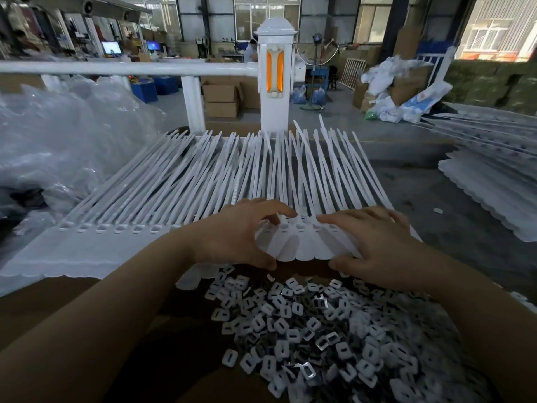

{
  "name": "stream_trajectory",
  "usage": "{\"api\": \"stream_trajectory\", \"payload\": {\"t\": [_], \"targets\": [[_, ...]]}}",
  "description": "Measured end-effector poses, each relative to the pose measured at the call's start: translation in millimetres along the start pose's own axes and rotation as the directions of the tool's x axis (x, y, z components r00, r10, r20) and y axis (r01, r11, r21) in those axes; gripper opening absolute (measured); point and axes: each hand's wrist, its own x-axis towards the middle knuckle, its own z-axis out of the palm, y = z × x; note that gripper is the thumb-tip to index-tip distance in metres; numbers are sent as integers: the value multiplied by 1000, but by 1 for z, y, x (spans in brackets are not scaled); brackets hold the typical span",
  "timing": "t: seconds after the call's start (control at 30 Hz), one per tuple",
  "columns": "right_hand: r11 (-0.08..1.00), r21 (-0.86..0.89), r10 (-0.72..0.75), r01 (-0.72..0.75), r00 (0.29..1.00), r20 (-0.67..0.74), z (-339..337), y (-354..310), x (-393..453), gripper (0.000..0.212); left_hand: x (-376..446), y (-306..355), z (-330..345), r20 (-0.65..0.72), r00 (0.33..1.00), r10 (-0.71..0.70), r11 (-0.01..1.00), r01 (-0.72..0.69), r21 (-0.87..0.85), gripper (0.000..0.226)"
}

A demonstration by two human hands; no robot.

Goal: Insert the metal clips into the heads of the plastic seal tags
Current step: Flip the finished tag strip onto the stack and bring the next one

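Observation:
A long row of white plastic seal tags (180, 187) lies across the bench, tails fanned away from me and heads with rectangular slots (101, 227) toward me. In front of it is a heap of small metal clips (308, 330) in a cardboard box. My left hand (238, 234) and my right hand (374, 242) both grip the near ends of one group of tags (302, 242), thumbs under the rounded flags and fingers on top by the slots. Whether a clip sits between any fingers is hidden.
The cardboard box (58, 303) holding the clips fills the near foreground. Clear plastic bags (58, 135) pile up at the left. More white tag strips (488, 181) lie at the right. A white railing post (274, 80) stands behind the bench.

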Motion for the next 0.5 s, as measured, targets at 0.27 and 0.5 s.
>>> {"api": "stream_trajectory", "payload": {"t": [0.27, 0.5], "targets": [[997, -51, -78, 63, 904, -420, -13, -8, -4, 63, -8, 14, -16, -259, 963, 67, 986, -104, -129, 83], [995, -84, -67, 47, 966, -248, -15, -4, -1, 68, -5, 13, -21, -32, 999, 39, 990, -43, -137, 85]]}}
